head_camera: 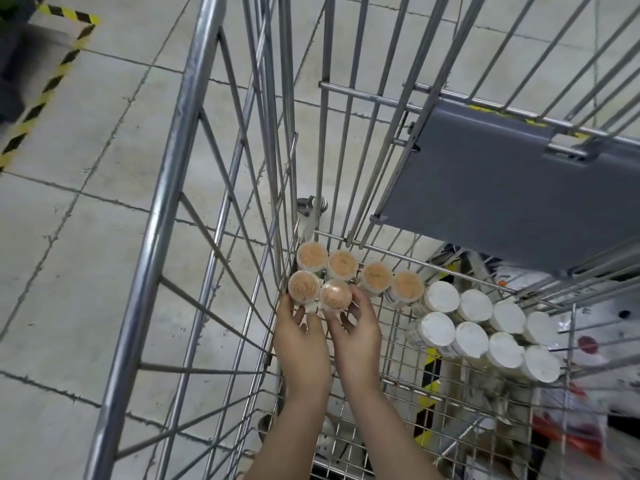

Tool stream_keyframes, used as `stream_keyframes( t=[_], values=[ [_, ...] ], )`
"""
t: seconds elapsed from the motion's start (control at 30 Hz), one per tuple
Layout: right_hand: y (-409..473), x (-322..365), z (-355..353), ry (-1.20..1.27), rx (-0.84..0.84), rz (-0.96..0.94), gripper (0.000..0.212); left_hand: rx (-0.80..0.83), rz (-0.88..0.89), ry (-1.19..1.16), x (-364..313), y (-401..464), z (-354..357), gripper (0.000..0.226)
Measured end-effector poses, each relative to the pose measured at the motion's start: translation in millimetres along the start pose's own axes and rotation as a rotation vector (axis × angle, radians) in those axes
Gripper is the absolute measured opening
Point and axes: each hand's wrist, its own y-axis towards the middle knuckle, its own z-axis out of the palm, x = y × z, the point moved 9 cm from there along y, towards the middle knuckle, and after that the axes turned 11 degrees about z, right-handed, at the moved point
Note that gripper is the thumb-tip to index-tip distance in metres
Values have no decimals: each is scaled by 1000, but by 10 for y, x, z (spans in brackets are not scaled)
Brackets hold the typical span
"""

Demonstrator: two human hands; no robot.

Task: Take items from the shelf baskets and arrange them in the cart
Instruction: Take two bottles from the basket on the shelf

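Note:
I look down into a wire cart (162,216). Several clear round toothpick tubs with orange tops stand upright in its far left corner. My left hand (300,337) grips the front left tub (304,287) and my right hand (356,336) grips the tub beside it (335,294). Both tubs stand on the cart floor, in front of a back row of the same tubs (343,264). To the right, several white-lidded jars (471,337) stand in two rows.
The grey plastic child-seat flap (491,181) hangs over the cart's right side. Bags with red print (575,420) lie under the cart floor at the right. Yellow-black floor tape (45,84) marks the concrete at the far left.

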Motion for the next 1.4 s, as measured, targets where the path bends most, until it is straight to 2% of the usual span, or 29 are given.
stream_keyframes(
  t=[0.13,0.23,0.43,0.53,0.63,0.77,0.9,1.03,1.2,1.3,1.4],
  values=[
    [-19,10,11,-23,43,2,55,3,-58,-11,86,-45,-65,42],
    [-62,-42,-106,25,55,86,60,-1,-100,32,144,-111,-149,37],
    [-543,-60,-660,-39,48,142,36,79,-156,48,74,-393,-333,29],
    [-930,-58,-946,-132,35,154,34,203,-135,59,-87,-643,-418,30],
    [-1422,-5,-1235,-222,-4,144,36,408,-42,147,-347,-1000,-529,34],
    [-2228,59,-1532,-374,-56,120,39,723,212,332,-776,-1583,-811,46],
    [-3163,134,-1683,-423,-108,77,36,950,432,447,-1106,-2191,-1345,53],
    [-4110,42,-1725,-439,-129,84,38,1096,614,488,-1314,-2664,-1976,41],
    [-5234,-116,-1837,-391,-185,100,32,1187,503,499,-1366,-3049,-2683,39],
    [-5794,-185,-1915,-310,-217,112,25,1237,458,480,-1406,-3228,-2996,28],
    [-6300,-299,-2021,-223,-273,138,27,1252,448,457,-1515,-3411,-3195,17]
  ],
)
